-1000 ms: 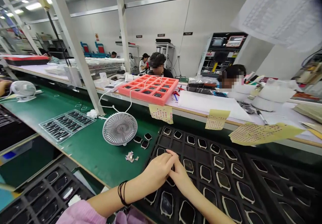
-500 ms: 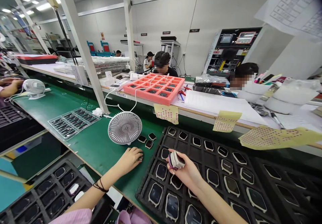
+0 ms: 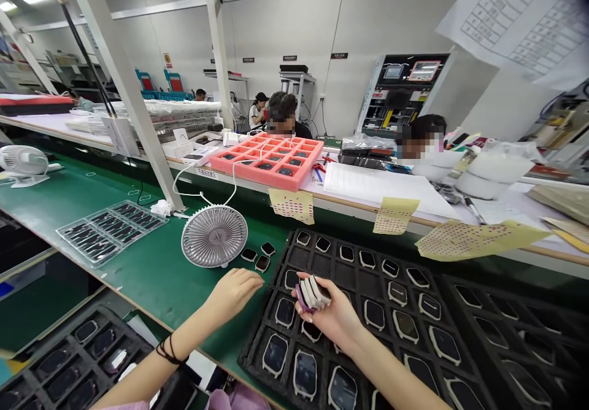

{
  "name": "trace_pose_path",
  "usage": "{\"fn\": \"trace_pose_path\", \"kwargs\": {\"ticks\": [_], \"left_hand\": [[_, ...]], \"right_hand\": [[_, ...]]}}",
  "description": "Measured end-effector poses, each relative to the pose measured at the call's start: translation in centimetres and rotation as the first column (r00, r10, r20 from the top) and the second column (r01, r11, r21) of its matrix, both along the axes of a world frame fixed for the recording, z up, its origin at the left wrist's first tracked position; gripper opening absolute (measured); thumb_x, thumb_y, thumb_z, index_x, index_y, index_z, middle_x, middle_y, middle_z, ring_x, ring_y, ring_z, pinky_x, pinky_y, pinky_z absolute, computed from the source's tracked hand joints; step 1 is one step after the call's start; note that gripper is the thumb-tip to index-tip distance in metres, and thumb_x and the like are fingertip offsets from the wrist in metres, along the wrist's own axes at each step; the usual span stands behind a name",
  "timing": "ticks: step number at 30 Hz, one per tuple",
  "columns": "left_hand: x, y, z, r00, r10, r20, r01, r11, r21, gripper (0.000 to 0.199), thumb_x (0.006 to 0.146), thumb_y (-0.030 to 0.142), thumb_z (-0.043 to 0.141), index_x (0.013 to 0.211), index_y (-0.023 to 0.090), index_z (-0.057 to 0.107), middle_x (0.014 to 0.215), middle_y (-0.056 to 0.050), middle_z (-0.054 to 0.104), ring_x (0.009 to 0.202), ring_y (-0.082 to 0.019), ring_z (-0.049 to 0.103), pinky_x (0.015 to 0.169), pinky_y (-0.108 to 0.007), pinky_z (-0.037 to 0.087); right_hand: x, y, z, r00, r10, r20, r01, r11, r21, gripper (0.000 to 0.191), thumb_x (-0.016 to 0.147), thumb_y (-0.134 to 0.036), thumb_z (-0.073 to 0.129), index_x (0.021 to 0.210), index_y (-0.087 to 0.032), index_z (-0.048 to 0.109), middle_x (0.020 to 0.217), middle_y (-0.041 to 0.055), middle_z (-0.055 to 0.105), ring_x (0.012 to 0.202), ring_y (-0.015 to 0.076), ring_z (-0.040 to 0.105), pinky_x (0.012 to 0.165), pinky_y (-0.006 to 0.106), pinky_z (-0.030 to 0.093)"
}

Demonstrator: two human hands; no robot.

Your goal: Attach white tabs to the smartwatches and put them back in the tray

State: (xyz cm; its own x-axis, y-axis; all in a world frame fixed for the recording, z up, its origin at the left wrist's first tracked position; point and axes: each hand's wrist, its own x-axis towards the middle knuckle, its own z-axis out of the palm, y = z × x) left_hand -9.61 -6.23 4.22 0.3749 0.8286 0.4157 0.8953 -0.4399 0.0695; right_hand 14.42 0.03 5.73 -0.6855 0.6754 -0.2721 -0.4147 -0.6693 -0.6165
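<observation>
My right hand (image 3: 338,312) is wrapped round a stack of watch cases (image 3: 314,294), silvery with a purple one at the outer end, held above the foam tray. My left hand (image 3: 234,296) hovers over the green bench by the tray's left edge, back of the hand upward. Its fingers are pressed together, and whatever they may hold is hidden. Beneath my right hand, the black foam tray (image 3: 329,267) carries square-faced watches in its pockets. Several loose watches, one of them a dark-faced watch (image 3: 262,264), lie on the bench just beyond my left hand.
A round fan (image 3: 215,236) stands behind my left hand. Left of it lies a clear tray of black strips (image 3: 113,229). A red foam tray (image 3: 271,177) sits on the raised shelf. Another dark watch tray (image 3: 34,370) is at lower left. Co-workers sit beyond the shelf.
My left hand has lifted from the bench, and the small piece under its fingertips no longer shows there. The stack in my right hand has fanned slightly. The view has turned rightward.
</observation>
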Motion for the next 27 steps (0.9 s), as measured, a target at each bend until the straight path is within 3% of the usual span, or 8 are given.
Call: {"fn": "trace_pose_path", "kwargs": {"ticks": [3, 6, 12, 18, 22, 27], "left_hand": [[2.6, -0.8, 3.2, 0.974, -0.225, 0.038, 0.217, 0.965, 0.147, 0.019, 0.098, 0.018, 0.041, 0.104, 0.018, 0.059, 0.096, -0.005, 0.071, 0.085, -0.015, 0.062, 0.075, -0.029, 0.047], [4.2, -1.0, 4.8, 0.912, -0.403, -0.071, 0.407, 0.875, 0.261, 0.021, 0.096, 0.01, 0.04, 0.107, 0.013, 0.057, 0.099, -0.008, 0.072, 0.086, -0.016, 0.063, 0.074, -0.03, 0.048], [4.4, -0.7, 5.4, 0.86, -0.487, -0.149, 0.509, 0.811, 0.289, 0.027, 0.098, 0.008, 0.032, 0.108, 0.009, 0.057, 0.1, -0.011, 0.072, 0.087, -0.017, 0.063, 0.076, -0.032, 0.049], [4.4, -0.9, 5.7, 0.772, -0.594, -0.227, 0.635, 0.739, 0.225, 0.023, 0.096, 0.008, 0.038, 0.105, 0.009, 0.06, 0.095, -0.009, 0.072, 0.082, -0.017, 0.061, 0.073, -0.032, 0.047], [4.7, -1.1, 5.1, 0.768, -0.618, -0.169, 0.639, 0.755, 0.146, 0.023, 0.096, 0.008, 0.037, 0.106, 0.009, 0.058, 0.091, -0.01, 0.07, 0.081, -0.017, 0.061, 0.075, -0.032, 0.046], [5.1, -0.8, 4.8, 0.812, -0.556, 0.179, 0.549, 0.831, 0.091, 0.017, 0.095, 0.032, 0.05, 0.092, 0.016, 0.054, 0.09, -0.006, 0.067, 0.082, -0.014, 0.06, 0.072, -0.024, 0.045]], "right_hand": [[0.0, -0.4, 0.6, 0.999, 0.044, -0.018, -0.044, 0.999, 0.01, 0.032, 0.077, -0.039, 0.056, 0.099, -0.017, 0.065, 0.081, 0.0107, 0.069, 0.059, 0.0195, 0.06, 0.047, 0.027, 0.032], [0.1, -0.9, 1.1, 0.997, 0.073, -0.025, -0.073, 0.997, 0.006, 0.034, 0.078, -0.037, 0.056, 0.103, -0.015, 0.063, 0.08, 0.0095, 0.069, 0.059, 0.0198, 0.061, 0.043, 0.025, 0.031], [0.5, -1.5, 1.4, 0.989, 0.136, -0.056, -0.136, 0.991, 0.002, 0.042, 0.078, -0.036, 0.056, 0.112, -0.012, 0.058, 0.074, 0.0071, 0.067, 0.054, 0.0205, 0.063, 0.037, 0.023, 0.028], [1.0, -1.7, 1.2, 0.957, 0.291, 0.006, -0.291, 0.955, 0.057, 0.046, 0.078, -0.033, 0.056, 0.118, -0.012, 0.052, 0.071, 0.0058, 0.066, 0.053, 0.0209, 0.065, 0.036, 0.022, 0.027], [1.1, -2.1, 1.1, 0.944, 0.33, 0.028, -0.331, 0.94, 0.085, 0.05, 0.076, -0.034, 0.057, 0.121, -0.012, 0.049, 0.063, 0.0022, 0.064, 0.05, 0.0189, 0.063, 0.035, 0.021, 0.024], [1.0, -3.1, 1.2, 0.936, 0.345, 0.065, -0.351, 0.93, 0.114, 0.045, 0.076, -0.034, 0.057, 0.116, -0.015, 0.049, 0.063, 0.0015, 0.065, 0.048, 0.0159, 0.062, 0.036, 0.021, 0.025]]}}
